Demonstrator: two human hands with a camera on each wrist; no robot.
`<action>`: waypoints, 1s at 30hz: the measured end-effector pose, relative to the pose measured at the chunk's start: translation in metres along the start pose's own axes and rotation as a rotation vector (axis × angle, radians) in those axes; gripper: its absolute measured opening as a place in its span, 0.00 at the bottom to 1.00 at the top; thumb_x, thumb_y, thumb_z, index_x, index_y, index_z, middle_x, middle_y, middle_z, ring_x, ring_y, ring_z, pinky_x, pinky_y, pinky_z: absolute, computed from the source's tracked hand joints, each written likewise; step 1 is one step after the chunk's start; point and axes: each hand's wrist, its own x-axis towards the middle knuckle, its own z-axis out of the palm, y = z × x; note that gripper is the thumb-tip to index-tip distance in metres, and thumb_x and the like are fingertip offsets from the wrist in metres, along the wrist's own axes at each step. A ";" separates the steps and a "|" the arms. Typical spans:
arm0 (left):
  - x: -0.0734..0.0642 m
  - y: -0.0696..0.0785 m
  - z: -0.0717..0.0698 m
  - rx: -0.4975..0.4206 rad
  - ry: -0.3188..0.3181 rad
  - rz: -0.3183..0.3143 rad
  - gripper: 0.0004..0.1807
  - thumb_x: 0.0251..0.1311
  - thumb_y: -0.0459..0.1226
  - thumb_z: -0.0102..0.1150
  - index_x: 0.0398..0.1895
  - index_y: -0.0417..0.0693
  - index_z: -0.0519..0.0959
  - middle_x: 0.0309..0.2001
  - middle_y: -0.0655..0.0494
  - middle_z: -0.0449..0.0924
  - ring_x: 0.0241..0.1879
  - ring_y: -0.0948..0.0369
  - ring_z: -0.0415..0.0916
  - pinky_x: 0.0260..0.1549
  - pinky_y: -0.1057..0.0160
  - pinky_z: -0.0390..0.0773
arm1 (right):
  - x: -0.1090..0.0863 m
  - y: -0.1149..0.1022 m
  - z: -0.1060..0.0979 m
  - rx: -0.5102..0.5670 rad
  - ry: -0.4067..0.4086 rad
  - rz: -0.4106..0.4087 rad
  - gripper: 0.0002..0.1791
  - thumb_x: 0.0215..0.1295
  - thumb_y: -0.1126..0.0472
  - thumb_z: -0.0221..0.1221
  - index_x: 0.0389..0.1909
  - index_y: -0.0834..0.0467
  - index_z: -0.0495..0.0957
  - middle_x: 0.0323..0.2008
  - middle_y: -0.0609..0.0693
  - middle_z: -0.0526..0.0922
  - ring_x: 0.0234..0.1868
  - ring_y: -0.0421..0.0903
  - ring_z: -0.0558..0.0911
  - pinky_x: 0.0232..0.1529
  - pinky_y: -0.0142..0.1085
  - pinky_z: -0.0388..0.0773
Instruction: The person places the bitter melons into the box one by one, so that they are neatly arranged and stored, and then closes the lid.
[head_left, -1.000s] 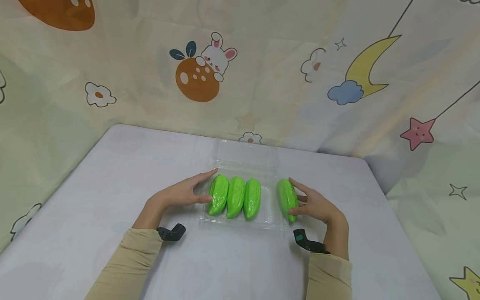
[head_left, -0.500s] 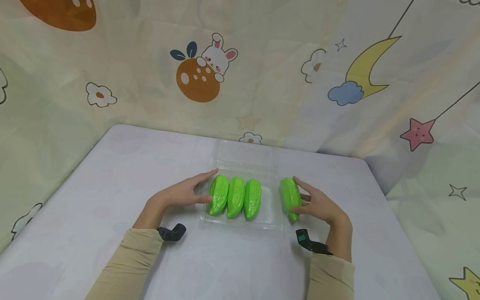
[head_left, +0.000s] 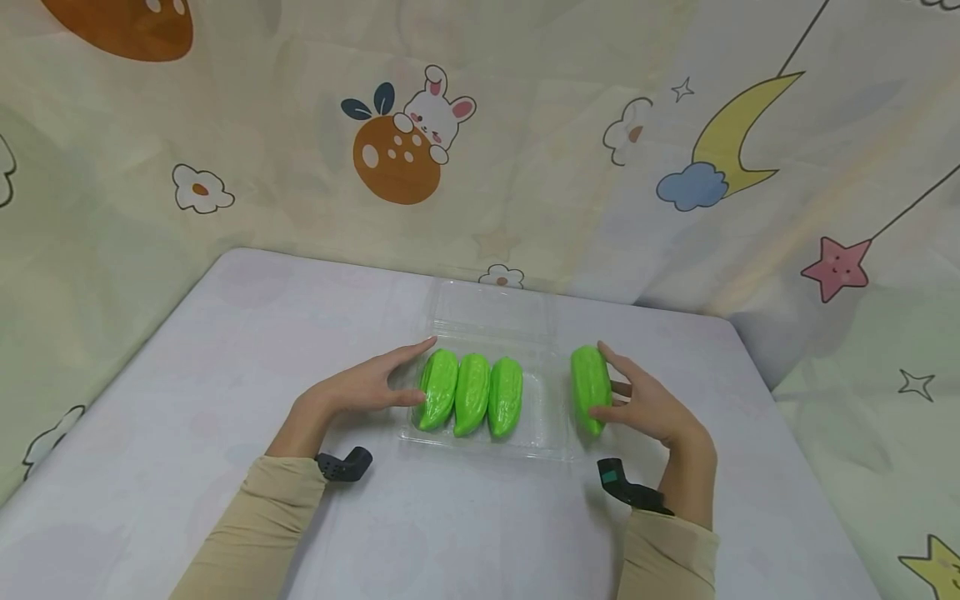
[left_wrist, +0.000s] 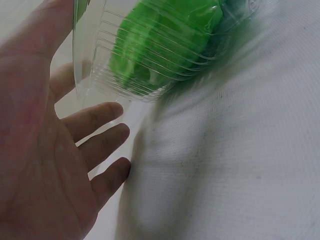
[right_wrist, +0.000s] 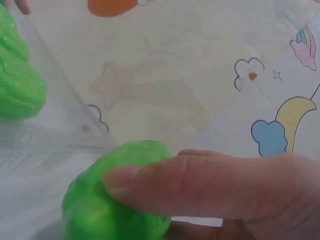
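Observation:
Three bright green, lumpy bitter melons with pointed ends, one of them the middle melon (head_left: 472, 394), lie side by side in a clear plastic box (head_left: 543, 417). My right hand (head_left: 647, 407) holds another bitter melon (head_left: 590, 385) just off the box's right side. In the right wrist view the thumb (right_wrist: 150, 187) presses on this melon (right_wrist: 95, 200); the other fingers are mostly hidden. At the box's left side, my left hand (head_left: 367, 385) spreads thumb and index finger along the edge. The left wrist view shows its remaining fingers (left_wrist: 102, 145) relaxed outside the ribbed wall.
The box's clear lid (head_left: 491, 304) lies folded back towards the far edge of the white-covered table (head_left: 480, 525). A printed cloth (head_left: 540, 167) hangs behind the table. Each wrist wears a black camera mount, such as the left mount (head_left: 345, 465).
My right hand has moved right and slightly away from me with its bitter melon, farther from the box. The left hand and the three melons in the box have stayed put.

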 end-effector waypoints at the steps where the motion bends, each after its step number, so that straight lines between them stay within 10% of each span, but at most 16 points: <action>1: 0.000 0.000 0.000 0.000 0.000 0.000 0.47 0.56 0.57 0.61 0.75 0.69 0.46 0.76 0.60 0.45 0.75 0.53 0.42 0.71 0.45 0.50 | 0.000 -0.001 -0.001 -0.001 0.003 -0.004 0.57 0.49 0.49 0.71 0.74 0.33 0.42 0.75 0.53 0.46 0.68 0.65 0.63 0.59 0.52 0.73; 30: 0.001 -0.001 -0.001 0.003 0.004 0.006 0.48 0.56 0.56 0.61 0.75 0.68 0.46 0.76 0.59 0.45 0.75 0.53 0.42 0.71 0.45 0.49 | 0.008 -0.051 0.017 0.027 -0.009 -0.158 0.55 0.52 0.57 0.70 0.75 0.46 0.44 0.68 0.54 0.55 0.67 0.65 0.64 0.61 0.50 0.71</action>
